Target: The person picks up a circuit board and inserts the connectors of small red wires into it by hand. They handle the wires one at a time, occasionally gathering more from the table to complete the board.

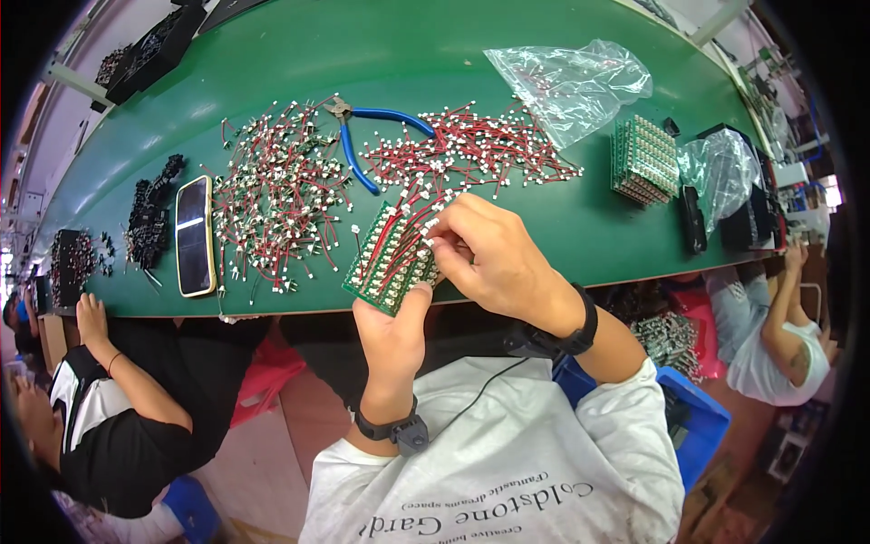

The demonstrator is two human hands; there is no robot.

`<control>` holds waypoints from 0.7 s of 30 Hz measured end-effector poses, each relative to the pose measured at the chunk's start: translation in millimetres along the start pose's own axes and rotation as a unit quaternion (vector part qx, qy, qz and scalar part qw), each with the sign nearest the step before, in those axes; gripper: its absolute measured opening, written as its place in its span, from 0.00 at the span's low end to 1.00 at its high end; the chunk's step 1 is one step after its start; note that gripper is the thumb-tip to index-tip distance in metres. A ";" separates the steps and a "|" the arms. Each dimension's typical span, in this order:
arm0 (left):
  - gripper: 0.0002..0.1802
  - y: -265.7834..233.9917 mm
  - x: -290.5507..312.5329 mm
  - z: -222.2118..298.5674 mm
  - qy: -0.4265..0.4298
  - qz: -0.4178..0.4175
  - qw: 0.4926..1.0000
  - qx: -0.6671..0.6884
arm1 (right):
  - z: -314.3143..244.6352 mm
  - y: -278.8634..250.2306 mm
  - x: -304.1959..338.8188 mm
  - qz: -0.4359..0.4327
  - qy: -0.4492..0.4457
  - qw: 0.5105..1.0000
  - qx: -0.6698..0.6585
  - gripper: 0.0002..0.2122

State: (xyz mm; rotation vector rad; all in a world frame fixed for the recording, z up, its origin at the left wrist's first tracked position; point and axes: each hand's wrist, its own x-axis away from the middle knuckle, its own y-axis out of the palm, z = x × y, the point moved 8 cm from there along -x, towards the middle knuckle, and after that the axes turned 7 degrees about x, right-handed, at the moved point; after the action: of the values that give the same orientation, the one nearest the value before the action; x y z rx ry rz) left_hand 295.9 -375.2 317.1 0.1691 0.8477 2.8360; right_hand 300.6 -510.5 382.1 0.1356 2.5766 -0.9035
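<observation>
My left hand is closed on the lower edge of a green circuit board panel, its thumb lying along the near right corner. The panel is held tilted just over the table's front edge. Rows of small white connectors cover it, and red wires lie across its face. At its upper right side, the fingers of my right hand are pinched together at a red wire lead with a white connector end. The pinched part of that lead is hidden by the fingertips.
Red wire leads form two piles, one left and one right, with blue-handled cutters between. A phone, a clear plastic bag and stacked circuit boards lie on the green table. Co-workers sit at both sides.
</observation>
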 end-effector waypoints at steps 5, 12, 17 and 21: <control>0.15 3.0 -0.4 2.0 0.013 0.021 1.000 0.005 | 2.5 6.0 -3.0 -0.012 -0.009 1.000 0.018 0.07; 0.14 7.3 -3.4 -3.4 0.012 -0.016 0.994 -0.104 | 3.2 1.1 -4.5 -0.032 -0.043 0.994 0.094 0.08; 0.13 11.5 -3.4 -10.5 -0.006 -0.013 0.992 -0.127 | 4.0 -0.3 -9.7 -0.089 -0.034 0.988 0.118 0.10; 0.12 13.2 -4.4 -5.0 0.014 -0.012 0.991 -0.129 | 4.8 -4.1 -8.1 -0.082 -0.024 0.983 0.160 0.11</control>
State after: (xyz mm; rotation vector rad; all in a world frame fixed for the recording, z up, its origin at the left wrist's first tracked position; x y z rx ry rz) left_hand 297.6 -389.6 320.0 0.0821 0.4764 2.8969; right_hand 308.7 -516.4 384.3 -0.0090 2.4067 -1.3623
